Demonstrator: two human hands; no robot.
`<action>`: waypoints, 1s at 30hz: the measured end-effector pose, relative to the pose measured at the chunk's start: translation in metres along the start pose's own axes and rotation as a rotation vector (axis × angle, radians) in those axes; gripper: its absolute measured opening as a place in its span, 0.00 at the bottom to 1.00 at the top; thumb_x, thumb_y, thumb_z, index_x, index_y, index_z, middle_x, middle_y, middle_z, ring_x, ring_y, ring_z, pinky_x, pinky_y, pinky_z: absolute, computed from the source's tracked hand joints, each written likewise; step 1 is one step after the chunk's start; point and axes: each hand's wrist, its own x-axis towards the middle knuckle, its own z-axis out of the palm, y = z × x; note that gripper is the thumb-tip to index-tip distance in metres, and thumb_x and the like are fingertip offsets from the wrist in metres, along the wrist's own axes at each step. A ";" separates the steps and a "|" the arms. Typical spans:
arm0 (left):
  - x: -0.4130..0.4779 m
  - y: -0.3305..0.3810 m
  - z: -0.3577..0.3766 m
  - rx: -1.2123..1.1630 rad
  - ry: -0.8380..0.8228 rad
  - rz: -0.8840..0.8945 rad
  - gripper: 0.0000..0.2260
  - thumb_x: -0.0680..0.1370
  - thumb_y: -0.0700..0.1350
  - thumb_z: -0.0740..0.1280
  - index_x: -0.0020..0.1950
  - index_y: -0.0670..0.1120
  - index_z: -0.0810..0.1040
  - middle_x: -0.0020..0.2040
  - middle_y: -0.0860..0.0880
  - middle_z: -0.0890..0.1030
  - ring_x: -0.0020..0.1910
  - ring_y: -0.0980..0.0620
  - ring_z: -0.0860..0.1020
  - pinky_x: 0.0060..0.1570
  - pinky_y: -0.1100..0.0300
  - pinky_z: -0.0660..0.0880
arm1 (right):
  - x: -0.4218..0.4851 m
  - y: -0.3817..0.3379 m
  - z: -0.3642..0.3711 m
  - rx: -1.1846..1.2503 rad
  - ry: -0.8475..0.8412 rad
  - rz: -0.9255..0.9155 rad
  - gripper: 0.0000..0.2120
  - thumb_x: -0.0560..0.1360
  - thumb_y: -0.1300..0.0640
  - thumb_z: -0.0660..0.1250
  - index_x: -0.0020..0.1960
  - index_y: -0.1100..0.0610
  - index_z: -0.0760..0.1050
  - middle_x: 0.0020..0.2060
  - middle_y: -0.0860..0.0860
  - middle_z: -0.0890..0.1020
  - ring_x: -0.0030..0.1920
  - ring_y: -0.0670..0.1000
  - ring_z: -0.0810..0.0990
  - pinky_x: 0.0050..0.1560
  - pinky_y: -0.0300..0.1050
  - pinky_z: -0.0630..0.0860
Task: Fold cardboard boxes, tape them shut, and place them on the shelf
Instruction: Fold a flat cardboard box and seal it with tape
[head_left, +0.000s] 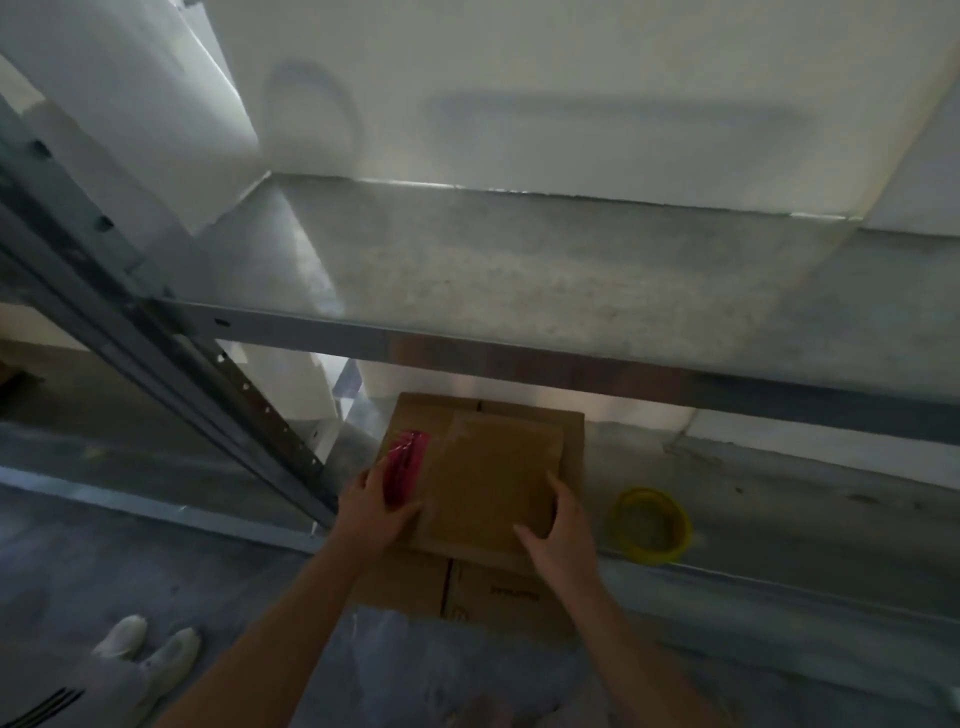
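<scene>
Under shelf beam (519, 358), cardboard box (488, 478) between hands, long axis away; left hand (379, 514) clasps red tool (405, 465); right hand (563, 535) grips box corner.

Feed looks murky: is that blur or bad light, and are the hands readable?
Head view: dim and blurred, wide-angle bending the grey metal shelf beam; left hand, holding a red plastic tool, and right hand readable on the flat brown cardboard box.

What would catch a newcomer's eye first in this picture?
At bottom centre, the left hand and right hand hold a flat brown cardboard piece on a stack of brown cardboard boxes; the left hand also holds a glossy red object. A yellow ring lies to the right, below a wide grey metal shelf.
</scene>
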 end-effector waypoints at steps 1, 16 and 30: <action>0.000 0.000 -0.002 -0.004 -0.008 0.006 0.39 0.71 0.58 0.72 0.77 0.54 0.57 0.69 0.43 0.70 0.68 0.40 0.68 0.69 0.43 0.65 | -0.002 -0.002 0.001 0.001 0.001 -0.001 0.38 0.75 0.54 0.72 0.78 0.48 0.55 0.74 0.53 0.63 0.72 0.53 0.65 0.71 0.49 0.65; -0.045 0.069 -0.020 -0.235 0.073 0.243 0.32 0.71 0.49 0.75 0.72 0.53 0.65 0.69 0.45 0.63 0.65 0.43 0.70 0.66 0.47 0.70 | -0.037 0.009 -0.091 0.269 0.162 -0.113 0.36 0.71 0.59 0.75 0.71 0.37 0.64 0.67 0.47 0.68 0.67 0.49 0.69 0.68 0.58 0.72; -0.175 0.304 0.180 -0.343 -0.104 0.418 0.46 0.69 0.49 0.77 0.77 0.56 0.50 0.72 0.49 0.60 0.71 0.49 0.63 0.71 0.46 0.62 | -0.092 0.193 -0.359 0.153 0.320 -0.160 0.42 0.71 0.69 0.73 0.73 0.42 0.58 0.70 0.51 0.68 0.68 0.51 0.69 0.67 0.57 0.73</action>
